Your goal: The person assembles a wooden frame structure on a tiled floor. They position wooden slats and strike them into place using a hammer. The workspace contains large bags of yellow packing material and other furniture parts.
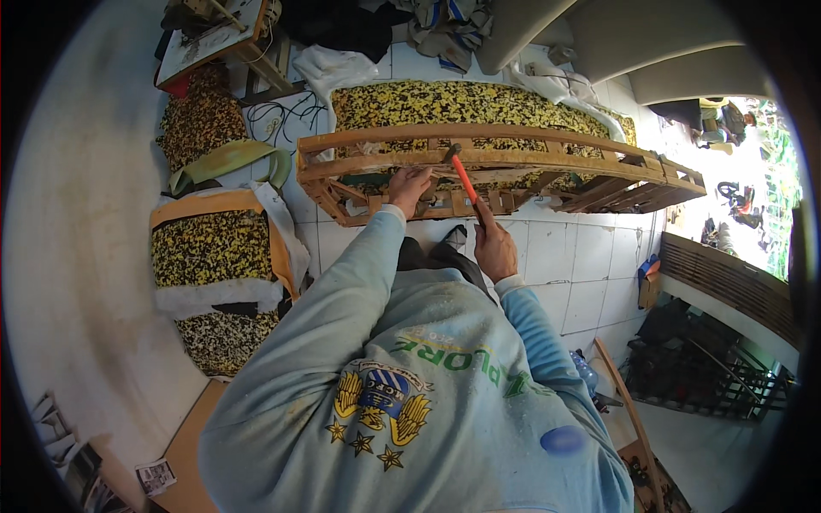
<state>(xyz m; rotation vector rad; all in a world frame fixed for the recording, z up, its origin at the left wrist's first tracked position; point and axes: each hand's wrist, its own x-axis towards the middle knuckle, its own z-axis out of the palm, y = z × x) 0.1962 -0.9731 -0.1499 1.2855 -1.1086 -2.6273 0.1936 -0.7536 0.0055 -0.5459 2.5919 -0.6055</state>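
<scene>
Head view: my right hand [496, 250] is clamped round the red-handled hammer [463, 175], its head at the top rail of the wooden sofa frame [505, 162] lying on the white tiled floor [590, 256]. My left hand [409, 188] grips a lower rail, fingers curled. The frame looks stiff, rough and light (best held by the rails). Foam slabs [209, 248] crowd the left; the tiles at right are open.

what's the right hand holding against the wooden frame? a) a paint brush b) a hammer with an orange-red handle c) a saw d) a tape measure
b: the right hand grips a hammer by its orange-red handle, head up at the wooden frame, while the left hand rests on the frame.
</scene>
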